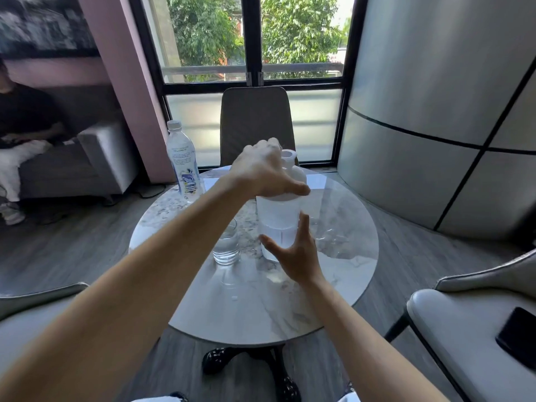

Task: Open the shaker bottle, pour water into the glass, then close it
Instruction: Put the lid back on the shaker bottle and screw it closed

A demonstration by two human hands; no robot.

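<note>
A white translucent shaker bottle (279, 216) stands upright in the middle of the round marble table (342, 274), partly filled with water. My left hand (262, 171) is wrapped over its white lid from above, fingers closed around the rim. Just in front of the bottle's lower body is my right hand (295, 253), its fingers spread and close to the wall; whether it touches the bottle I cannot tell. A clear glass (227, 246) with some water in it stands to the left of the shaker, partly behind my left forearm.
A capped plastic water bottle (182, 163) stands at the table's far left edge. A grey chair (255, 123) faces me beyond the table. A pale chair at right holds a black phone (519, 338). A person sits on a sofa at far left.
</note>
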